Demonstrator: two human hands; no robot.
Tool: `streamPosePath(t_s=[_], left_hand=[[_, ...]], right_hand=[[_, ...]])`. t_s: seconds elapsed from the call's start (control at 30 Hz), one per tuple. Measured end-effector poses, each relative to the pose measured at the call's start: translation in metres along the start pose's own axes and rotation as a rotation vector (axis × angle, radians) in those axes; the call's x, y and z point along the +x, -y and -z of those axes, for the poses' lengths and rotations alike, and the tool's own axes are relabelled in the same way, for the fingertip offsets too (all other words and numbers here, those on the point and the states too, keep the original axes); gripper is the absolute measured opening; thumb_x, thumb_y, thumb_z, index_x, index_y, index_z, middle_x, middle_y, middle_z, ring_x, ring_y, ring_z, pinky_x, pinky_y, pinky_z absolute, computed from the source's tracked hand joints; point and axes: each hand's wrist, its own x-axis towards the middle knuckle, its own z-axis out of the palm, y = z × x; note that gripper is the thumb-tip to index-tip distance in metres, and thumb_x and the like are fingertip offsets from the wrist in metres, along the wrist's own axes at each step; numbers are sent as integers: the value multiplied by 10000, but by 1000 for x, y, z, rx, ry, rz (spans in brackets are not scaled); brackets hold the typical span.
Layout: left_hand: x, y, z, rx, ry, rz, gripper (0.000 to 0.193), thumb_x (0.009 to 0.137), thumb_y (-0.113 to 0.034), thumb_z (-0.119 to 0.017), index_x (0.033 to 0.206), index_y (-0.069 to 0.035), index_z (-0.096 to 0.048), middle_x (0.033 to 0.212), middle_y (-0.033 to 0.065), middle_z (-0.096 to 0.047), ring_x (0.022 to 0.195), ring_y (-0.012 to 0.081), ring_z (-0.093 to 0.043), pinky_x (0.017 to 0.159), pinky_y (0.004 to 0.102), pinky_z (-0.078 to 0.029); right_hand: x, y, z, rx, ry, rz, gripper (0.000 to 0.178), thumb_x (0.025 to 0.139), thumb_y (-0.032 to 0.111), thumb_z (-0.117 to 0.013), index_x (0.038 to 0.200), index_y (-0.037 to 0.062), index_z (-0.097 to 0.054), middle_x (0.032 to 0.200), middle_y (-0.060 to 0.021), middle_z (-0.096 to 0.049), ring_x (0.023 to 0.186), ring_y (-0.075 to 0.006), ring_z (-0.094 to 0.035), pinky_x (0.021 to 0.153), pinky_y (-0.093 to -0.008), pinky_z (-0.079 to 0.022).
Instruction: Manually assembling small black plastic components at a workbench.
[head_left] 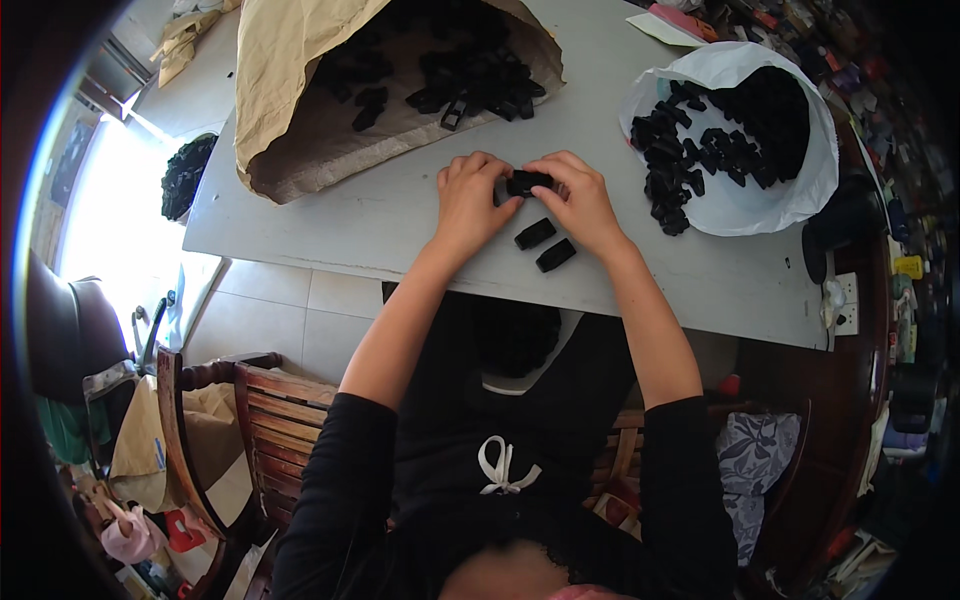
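A small black oblong part, seemingly plastic, is between my two hands just over the grey tabletop. My left hand is closed, with thumb and fingertips against its left end. From the other side, my right hand pinches it between thumb and fingers. Two similar black parts, one nearer and one farther, lie side by side on the table just below my hands. My fingers cover some of the held part, and its finer detail is too dark to make out.
A large brown paper bag lies open at the far left, with many black pieces inside. On the right, a white plastic bag holds more, some spilling onto the table. A wooden chair stands at lower left.
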Motion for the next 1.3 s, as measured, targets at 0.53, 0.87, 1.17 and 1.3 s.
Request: streamPosePath(t_s=[0.53, 0.87, 1.17, 1.3], left_hand=[[-1, 3, 2, -51, -20, -121, 315, 712, -89, -741, 1022, -112, -687, 982, 28, -655, 1026, 263, -549, 914, 393, -386], [-6, 7, 10, -200, -3, -190, 497, 672, 136, -472, 1089, -73, -645, 991, 95, -630, 979, 300, -553, 880, 373, -445], [-4, -5, 7, -149, 56, -249, 524, 687, 144, -459, 1153, -50, -600, 1103, 120, -605, 1053, 319, -537, 932, 393, -445], [-6, -7, 11, -155, 84, -285, 546, 703, 133, -458, 1204, -51, -571, 1157, 130, -599, 1114, 322, -530, 964, 392, -437]], right_hand=[[-30, -12, -5, -179, 113, 46, 357, 925, 125, -578, 1274, 54, -589, 1330, -130, -562, 1252, -304, -514, 1051, -379, -407], [-99, 35, 14, -264, 209, 69, 407, 934, 202, -555, 1331, 111, -554, 1422, -130, -477, 1357, -305, -391, 1117, -476, -283], [-73, -83, 60, -766, -397, -338, 516, 945, 232, -536, 1429, 97, -419, 1458, -276, -351, 1348, -441, -312, 1115, -472, -262], [-47, -76, 38, -308, -375, -281, 510, 966, 276, -531, 1416, 60, -426, 1452, -254, -377, 1369, -393, -309, 1131, -426, -234]])
